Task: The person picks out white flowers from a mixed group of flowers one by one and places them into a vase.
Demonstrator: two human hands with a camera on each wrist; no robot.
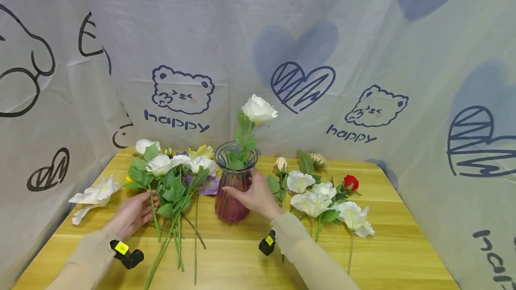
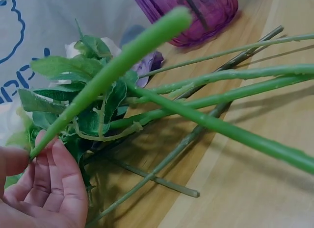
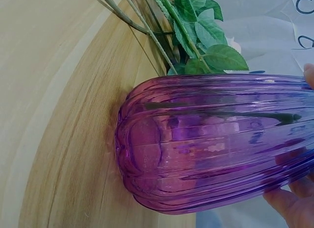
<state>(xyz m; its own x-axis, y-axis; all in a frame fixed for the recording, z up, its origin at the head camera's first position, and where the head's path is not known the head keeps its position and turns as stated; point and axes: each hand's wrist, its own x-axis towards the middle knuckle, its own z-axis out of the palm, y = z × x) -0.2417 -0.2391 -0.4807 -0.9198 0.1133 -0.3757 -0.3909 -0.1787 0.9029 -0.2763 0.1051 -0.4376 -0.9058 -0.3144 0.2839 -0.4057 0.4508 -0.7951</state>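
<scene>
My left hand [image 1: 131, 215] is at the left bunch, pinching a green flower stem [image 2: 105, 83] between thumb and fingers. The stem's cut end points toward the camera in the left wrist view. White roses [image 1: 159, 164] with green leaves lie about that hand, their stems crossing toward the table's front. At the table's middle, my right hand [image 1: 261, 195] grips a ribbed glass vase [image 1: 230, 202], purple-pink below and greyish at the flared rim. One white rose [image 1: 258, 109] stands upright in it; its dark stem [image 3: 221, 113] shows through the glass in the right wrist view.
A white lily-like flower [image 1: 96, 194] lies at the far left. Purple [image 1: 209, 185] and yellow blooms [image 1: 201, 151] lie behind the left bunch. Right of the vase are white flowers [image 1: 312, 202], a pale pink rosebud [image 1: 281, 165] and a red rose [image 1: 351, 182]. Printed cloth [image 1: 242, 35] hangs behind.
</scene>
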